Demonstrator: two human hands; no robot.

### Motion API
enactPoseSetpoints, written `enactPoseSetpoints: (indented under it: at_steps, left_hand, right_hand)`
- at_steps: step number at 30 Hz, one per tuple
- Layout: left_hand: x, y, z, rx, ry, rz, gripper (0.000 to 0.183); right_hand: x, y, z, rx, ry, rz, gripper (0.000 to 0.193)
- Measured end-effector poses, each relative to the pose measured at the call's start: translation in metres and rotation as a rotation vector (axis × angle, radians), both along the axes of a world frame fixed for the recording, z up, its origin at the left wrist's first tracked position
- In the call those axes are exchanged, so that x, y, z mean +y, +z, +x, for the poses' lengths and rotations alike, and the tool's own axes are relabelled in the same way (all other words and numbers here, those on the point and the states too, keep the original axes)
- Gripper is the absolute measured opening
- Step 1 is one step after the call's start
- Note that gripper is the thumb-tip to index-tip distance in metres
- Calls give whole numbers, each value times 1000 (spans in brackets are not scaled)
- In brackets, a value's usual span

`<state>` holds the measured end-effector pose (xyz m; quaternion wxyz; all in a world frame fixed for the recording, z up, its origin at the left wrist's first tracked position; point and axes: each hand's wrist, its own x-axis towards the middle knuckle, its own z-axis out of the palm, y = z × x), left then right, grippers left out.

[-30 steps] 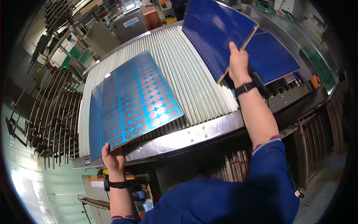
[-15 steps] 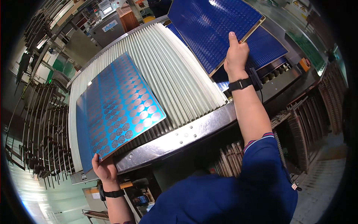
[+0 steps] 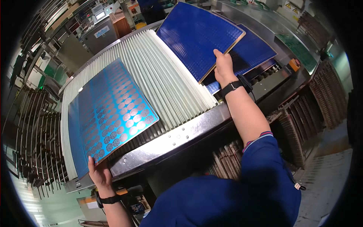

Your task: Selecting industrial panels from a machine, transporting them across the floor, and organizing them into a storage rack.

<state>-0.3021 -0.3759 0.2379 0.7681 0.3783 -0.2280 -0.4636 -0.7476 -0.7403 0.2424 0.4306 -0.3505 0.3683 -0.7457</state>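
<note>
My left hand (image 3: 100, 174) grips the near lower edge of a light-blue circuit board panel (image 3: 113, 109) with rows of round greyish patterns, thumb on its face. That panel leans over the white ribbed rack (image 3: 166, 72), with another blue panel (image 3: 76, 132) showing along its left side. My right hand (image 3: 224, 67) is closed on the near right edge of a dark-blue circuit board panel (image 3: 200, 38), thumb on top and the other fingers mostly hidden. This panel is tilted above the rack's right side, partly covering a second dark-blue panel (image 3: 253, 51) lying on the rollers.
A shiny metal rail (image 3: 166, 145) runs along the rack's near side. Rollers (image 3: 270, 72) and a metal machine frame lie to the right. Slotted racks (image 3: 41, 140) stand at left, more (image 3: 329, 90) at right. A grey machine (image 3: 99, 34) is at the back.
My right hand has brought the dark-blue panel left and a little lower, its right corner dropping. My left hand keeps its hold on the light-blue panel. The whole view has shifted slightly.
</note>
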Motion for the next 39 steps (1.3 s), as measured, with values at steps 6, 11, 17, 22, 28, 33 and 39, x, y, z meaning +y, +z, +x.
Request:
enactPoseSetpoints:
  at_steps: [6,11,17,22,28,33,39]
  left_hand:
    - [12,-26,21,45,130,80,38]
    - [20,3,-8,155,174,-32,32]
    - [103,46,-27,168,250,-110,29]
    - [200,72,-40,162,330,-130,30]
    - [332,77,-33,3,374,-311,49]
    - [461,54,-21,-21,550,-228,46]
    - [542,64,-18,-91,763,-252,45]
  right_hand:
    - [91,17,-8,72,-84,-42,51]
    - [135,44,25,168,566,48,41]
    - [153,41,141,148,821,131,55]
    - [188,47,223,-152,1166,346,61]
    - [288,47,316,-79,1272,352,30]
    - [404,56,377,-181,1592,265,22]
    - [492,81,443,-170,1696,115,31]
